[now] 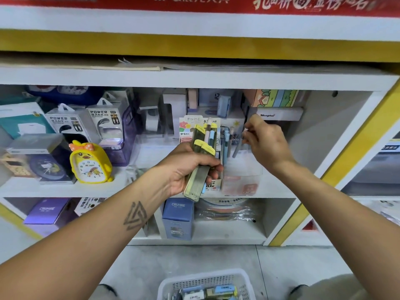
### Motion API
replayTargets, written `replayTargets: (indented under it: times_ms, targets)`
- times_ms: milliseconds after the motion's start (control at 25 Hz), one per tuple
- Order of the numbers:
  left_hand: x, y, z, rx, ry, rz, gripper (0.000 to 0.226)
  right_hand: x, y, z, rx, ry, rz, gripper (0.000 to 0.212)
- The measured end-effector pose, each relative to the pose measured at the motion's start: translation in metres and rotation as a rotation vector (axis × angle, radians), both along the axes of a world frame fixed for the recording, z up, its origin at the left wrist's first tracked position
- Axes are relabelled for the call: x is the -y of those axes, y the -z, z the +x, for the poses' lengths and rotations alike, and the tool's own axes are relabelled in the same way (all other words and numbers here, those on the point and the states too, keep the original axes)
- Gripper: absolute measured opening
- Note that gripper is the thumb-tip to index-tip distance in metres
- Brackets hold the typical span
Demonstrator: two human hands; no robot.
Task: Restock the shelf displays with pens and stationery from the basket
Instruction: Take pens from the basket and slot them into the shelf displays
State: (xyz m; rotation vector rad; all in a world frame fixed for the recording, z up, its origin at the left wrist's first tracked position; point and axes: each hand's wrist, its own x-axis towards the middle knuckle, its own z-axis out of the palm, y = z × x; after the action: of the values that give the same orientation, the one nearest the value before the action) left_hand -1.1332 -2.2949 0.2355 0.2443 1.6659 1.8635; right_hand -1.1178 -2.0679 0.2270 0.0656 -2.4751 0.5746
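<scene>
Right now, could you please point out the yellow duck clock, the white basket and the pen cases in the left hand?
Duck clock (89,164): head view, on its white dial.
Basket (173,283): head view, on its left wall.
Pen cases (198,176): head view, on the lower body.

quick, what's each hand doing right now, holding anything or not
Left hand: closed in a grip on a bundle of pen cases.
Right hand: fingertips pinching a thin grey pen above the clear display holder.
</scene>
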Motion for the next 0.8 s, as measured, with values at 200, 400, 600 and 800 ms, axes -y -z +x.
replayTargets:
  times_ms: [200,400,600,800]
  targets:
    - [-0.006,0.000,-0.005,0.000,-0.004,0.002,0.017,-0.002,0.001,0.000,0.026,-0.021,-0.040,0.007]
    - [-0.009,0.003,-0.007,0.000,0.010,0.006,0.010,-0.001,0.001,-0.002,0.033,-0.073,-0.001,0.006]
    - [-0.010,0.006,-0.008,0.024,0.045,0.034,0.009,-0.004,0.001,-0.010,0.147,0.020,0.190,0.036]
    - [-0.013,0.006,-0.008,0.019,0.093,0.034,0.014,0.007,-0.013,0.000,0.167,-0.023,-0.361,0.026]
